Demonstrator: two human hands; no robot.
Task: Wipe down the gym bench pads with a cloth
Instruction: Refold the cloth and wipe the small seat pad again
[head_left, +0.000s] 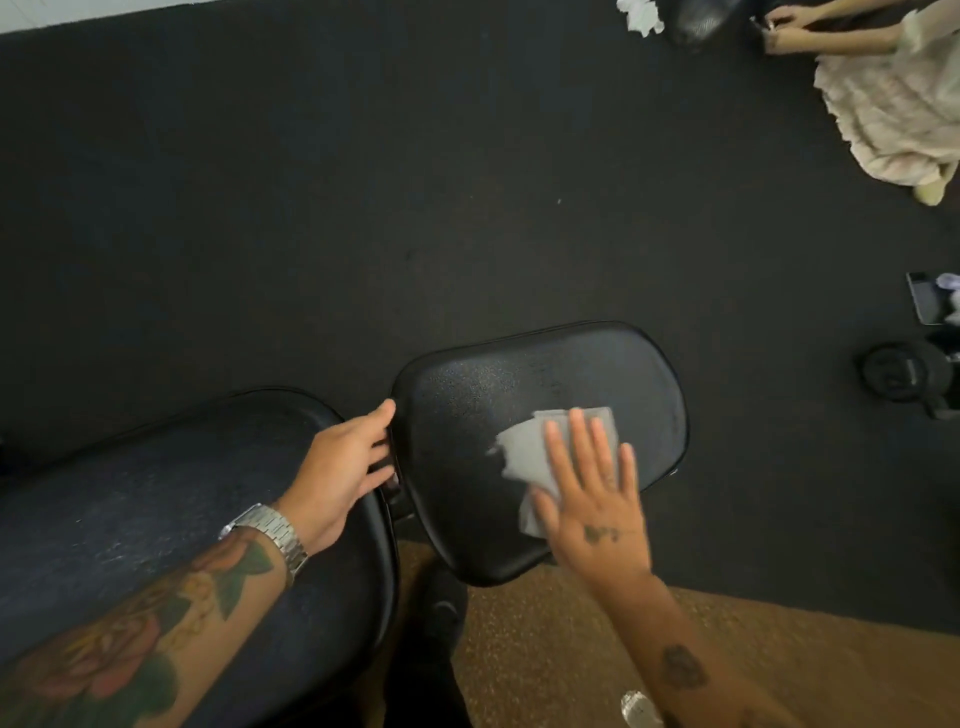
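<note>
A black seat pad (467, 395) sits in the middle of the view, with a longer dark back pad (156, 493) to its left. A grey cloth (524, 447) lies flat on the seat pad. My right hand (592, 493) presses on the cloth with its fingers spread flat. My left hand (348, 467) rests in the gap between the two pads, fingers curled against the left edge of the seat pad. A metal watch is on my left wrist.
Dark rubber floor (363, 182) surrounds the bench, with a brown strip (571, 649) near me. Another person (893, 104) crouches at the top right beside white crumpled paper (641, 15). A dumbbell (906, 376) and a phone (922, 304) lie at the right edge.
</note>
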